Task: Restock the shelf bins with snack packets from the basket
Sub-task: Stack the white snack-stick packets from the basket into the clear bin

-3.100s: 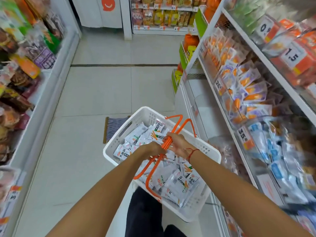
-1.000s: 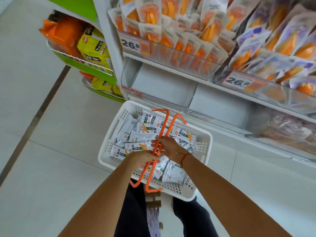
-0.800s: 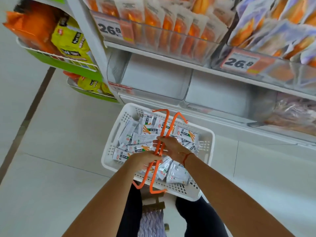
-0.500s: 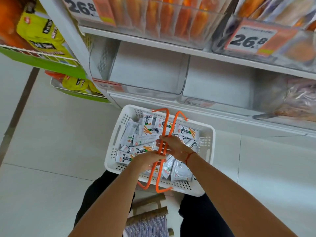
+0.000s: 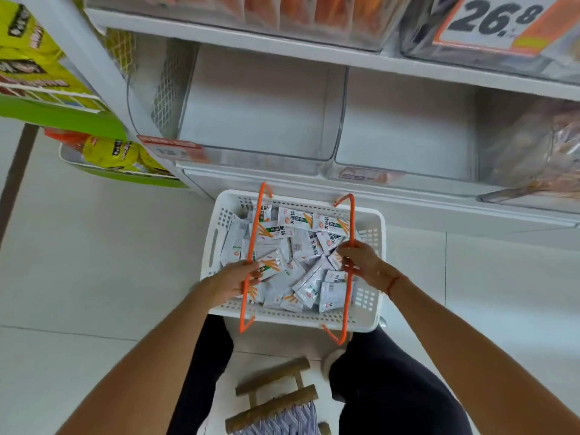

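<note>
A white perforated basket point(image 5: 216, 246) sits on the floor in front of the lowest shelf, filled with several white-and-orange snack packets point(image 5: 298, 243). Its two orange handles are spread apart. My left hand point(image 5: 233, 277) grips the left handle point(image 5: 251, 243) near its middle. My right hand point(image 5: 361, 262) grips the right handle point(image 5: 349, 290). Just beyond the basket stand two clear shelf bins with nothing in them, the left bin point(image 5: 251, 111) and the right bin point(image 5: 405, 120).
A bin of brownish packets point(image 5: 539, 152) sits to the right. Orange snack bins with a 26.8 price tag point(image 5: 492, 20) fill the shelf above. Yellow packets point(image 5: 116, 152) lie in green racks at left. A small wooden stool point(image 5: 276, 400) stands between my legs.
The basket has come down to the floor in front of the lower bins. My hands have pulled the two orange handles apart, from bunched together to spread over each side.
</note>
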Action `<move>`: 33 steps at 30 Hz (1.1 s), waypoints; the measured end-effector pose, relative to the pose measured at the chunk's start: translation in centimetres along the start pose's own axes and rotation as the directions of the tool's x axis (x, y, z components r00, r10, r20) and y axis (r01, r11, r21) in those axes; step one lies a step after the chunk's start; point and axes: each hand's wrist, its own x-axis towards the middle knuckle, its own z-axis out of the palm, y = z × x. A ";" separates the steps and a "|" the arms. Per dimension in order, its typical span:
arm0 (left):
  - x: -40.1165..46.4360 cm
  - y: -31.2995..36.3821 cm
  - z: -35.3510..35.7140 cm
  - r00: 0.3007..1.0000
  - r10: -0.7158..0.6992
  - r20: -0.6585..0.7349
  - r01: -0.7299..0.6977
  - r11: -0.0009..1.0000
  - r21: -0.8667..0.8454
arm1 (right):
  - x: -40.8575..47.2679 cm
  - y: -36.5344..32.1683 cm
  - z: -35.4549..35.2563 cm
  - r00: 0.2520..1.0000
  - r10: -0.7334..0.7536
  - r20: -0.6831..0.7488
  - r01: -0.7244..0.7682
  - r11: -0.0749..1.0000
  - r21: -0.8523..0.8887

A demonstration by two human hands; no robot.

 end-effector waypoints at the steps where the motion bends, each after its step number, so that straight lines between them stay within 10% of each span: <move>1: 0.0 -0.2 -0.6 1.000 0.006 -0.023 -0.006 1.000 -0.007 | -0.1 0.1 -0.6 0.999 -0.004 -0.036 0.004 1.000 -0.003; 6: 2.0 -1.6 -3.9 0.910 0.111 -0.400 -0.045 0.984 0.170 | 1.2 2.0 -5.1 0.944 -0.083 -0.320 -0.007 0.962 -0.272; 9: 2.7 -1.8 -5.8 0.794 0.335 -0.508 0.028 0.814 0.580 | 1.2 2.7 -6.2 0.872 -0.302 -0.386 -0.080 0.690 -0.720; 13: 3.4 -0.8 -5.4 0.639 0.644 -0.421 -0.026 0.565 0.825 | 2.3 2.6 -2.8 0.847 -0.479 -0.232 0.041 0.493 -0.869; 18: 8.0 0.6 -3.8 0.783 0.542 -0.306 -0.173 0.662 0.730 | 7.7 3.2 3.7 0.910 -0.412 0.041 0.225 0.409 -0.885; 25: 17.8 1.4 -3.0 0.825 0.515 -0.232 -0.199 0.650 0.734 | 17.2 4.1 9.0 0.811 -0.563 0.161 0.317 0.190 -0.929; 33: 23.5 0.4 -2.8 0.620 0.774 -0.132 -0.228 0.339 0.913 | 22.9 6.5 8.8 0.622 -0.758 0.193 0.379 0.076 -0.922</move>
